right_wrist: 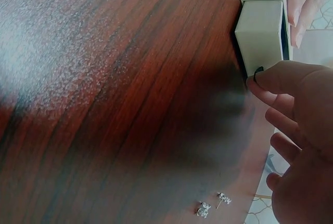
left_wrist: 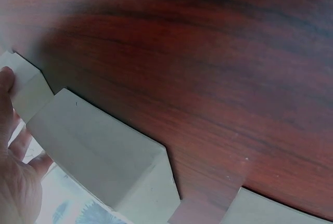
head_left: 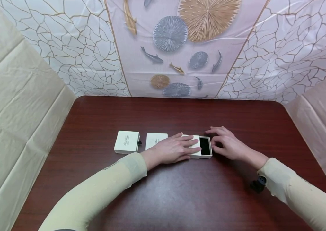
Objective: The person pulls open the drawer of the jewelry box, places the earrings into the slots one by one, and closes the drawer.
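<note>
My left hand [head_left: 172,149] lies over a small white drawer box [head_left: 196,155], its fingers spread across the top and the thumb along the near side. The box's tray [head_left: 210,157], lined in black, sticks out partway to the right. Between thumb and index finger, my right hand [right_wrist: 312,99] pinches the black ribbon tab [right_wrist: 258,71] on the tray's end. Two sparkling stud earrings [right_wrist: 203,210] lie on the tabletop in the right wrist view; the head view does not show them clearly.
Two more white boxes stand in line to the left: a partly covered middle box [head_left: 156,138] and a far-left box [head_left: 126,141] with a black tab. All are on a dark red wooden table [head_left: 163,199]. A patterned cloth wall [head_left: 93,54] rises behind.
</note>
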`<state>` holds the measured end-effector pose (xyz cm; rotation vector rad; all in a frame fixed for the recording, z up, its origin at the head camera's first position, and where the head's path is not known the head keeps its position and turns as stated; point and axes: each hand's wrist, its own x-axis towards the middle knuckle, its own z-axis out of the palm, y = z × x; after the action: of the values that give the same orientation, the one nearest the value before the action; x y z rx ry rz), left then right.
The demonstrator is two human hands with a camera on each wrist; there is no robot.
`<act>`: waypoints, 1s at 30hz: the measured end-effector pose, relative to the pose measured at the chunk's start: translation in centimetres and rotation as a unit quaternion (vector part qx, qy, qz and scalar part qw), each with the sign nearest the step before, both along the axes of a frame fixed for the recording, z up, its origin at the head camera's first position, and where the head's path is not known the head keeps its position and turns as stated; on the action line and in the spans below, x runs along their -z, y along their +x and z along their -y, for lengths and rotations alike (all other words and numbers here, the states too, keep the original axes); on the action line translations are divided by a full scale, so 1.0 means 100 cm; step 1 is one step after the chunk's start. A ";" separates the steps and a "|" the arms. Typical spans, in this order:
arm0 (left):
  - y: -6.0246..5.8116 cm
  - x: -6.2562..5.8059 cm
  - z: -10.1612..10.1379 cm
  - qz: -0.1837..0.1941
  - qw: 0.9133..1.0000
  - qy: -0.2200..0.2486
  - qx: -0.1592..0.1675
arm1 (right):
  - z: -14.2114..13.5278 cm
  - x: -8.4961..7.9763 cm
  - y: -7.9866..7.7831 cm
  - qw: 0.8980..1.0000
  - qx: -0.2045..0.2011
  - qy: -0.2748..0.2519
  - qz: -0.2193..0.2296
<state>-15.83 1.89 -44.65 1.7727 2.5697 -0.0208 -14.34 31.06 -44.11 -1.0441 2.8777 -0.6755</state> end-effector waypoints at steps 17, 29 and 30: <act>0.000 0.001 -0.001 0.000 1.000 0.006 0.006 | -0.027 -0.032 0.008 0.998 0.034 -0.001 -0.051; 0.000 0.000 0.000 0.006 1.000 0.006 0.005 | -0.056 -0.039 0.006 0.990 0.065 0.045 -0.118; 0.000 0.000 0.000 0.006 1.000 0.005 0.005 | -0.058 -0.038 0.006 0.989 0.067 0.049 -0.121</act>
<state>-15.80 1.93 -44.69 1.7828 2.5580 0.0039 -13.77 36.87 -40.33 -0.9913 3.1750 -0.4318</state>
